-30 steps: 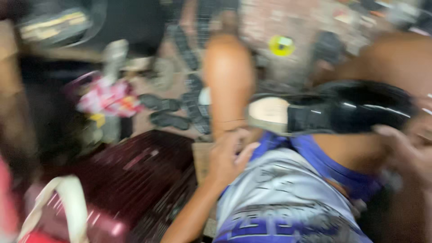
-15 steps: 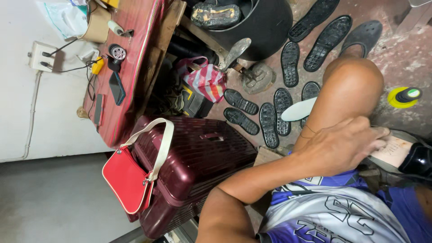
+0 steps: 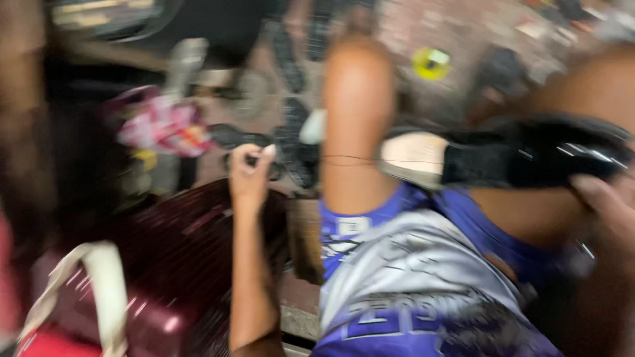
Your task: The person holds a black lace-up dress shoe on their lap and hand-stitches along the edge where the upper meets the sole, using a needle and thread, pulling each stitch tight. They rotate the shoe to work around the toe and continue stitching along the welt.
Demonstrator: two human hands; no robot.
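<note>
Our left hand (image 3: 250, 173) is pinched shut on a thin thread (image 3: 344, 158), pulled taut w/ arm out over the maroon suitcase (image 3: 165, 264). Thread runs across the knee (image 3: 357, 99) to the black shoe (image 3: 516, 155). Right hand (image 3: 605, 208) grips the shoe's far end; it rests sole-side up on our lap. Pic blurry.

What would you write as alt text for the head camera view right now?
Blurred view down at a seated person's lap: the left hand, raised in a closed grip, pulls a thin thread taut from a black shoe that the right hand steadies on the thigh. A dark red suitcase and loose shoe soles lie on the floor beside.
</note>
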